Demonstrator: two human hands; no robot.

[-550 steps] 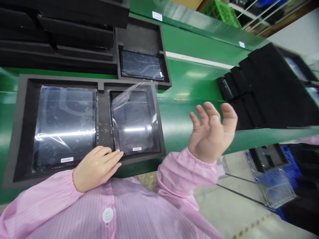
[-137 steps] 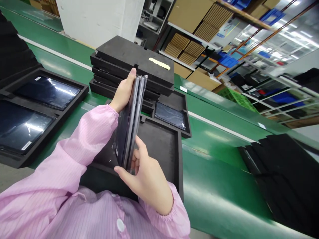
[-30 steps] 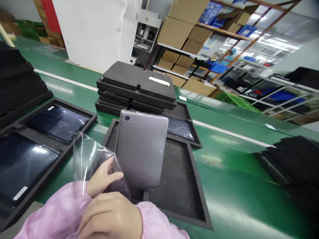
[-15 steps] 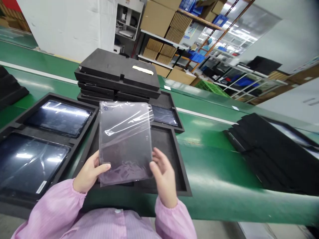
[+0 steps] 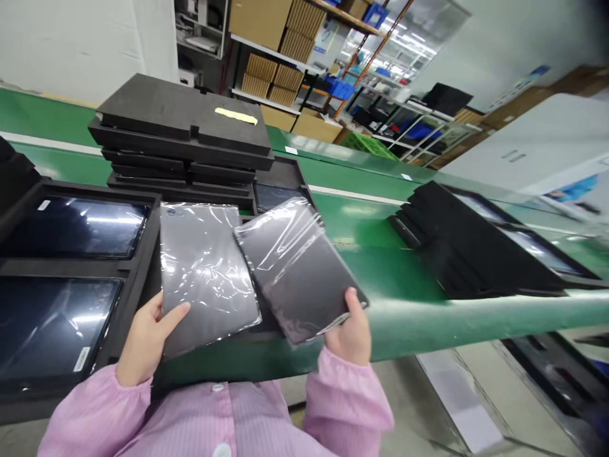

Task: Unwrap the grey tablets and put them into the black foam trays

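Two grey tablets in clear plastic film are held side by side over a black foam tray (image 5: 151,273). My left hand (image 5: 150,333) grips the lower left edge of the left tablet (image 5: 204,273), its thumb on top. The right tablet (image 5: 302,273) tilts to the left, and my right hand (image 5: 351,330) pinches its lower right corner with the thumb above. Both tablets have their back sides facing up; a camera mark shows at the left one's upper corner. Behind them, another tablet (image 5: 276,197) lies screen up in a tray, partly covered.
At left, a foam tray (image 5: 130,279) holds two tablets, screens up. A stack of black foam trays (image 5: 157,114) stands behind my hands, yellow tape on top. More black trays (image 5: 476,247) lean at right on the green conveyor belt (image 5: 380,273). Shelves with cartons (image 5: 261,22) stand beyond.
One stack of tablets has parted into two. My right hand has moved right and turned its tablet outward, while my left keeps the other. The view has swung to the right.
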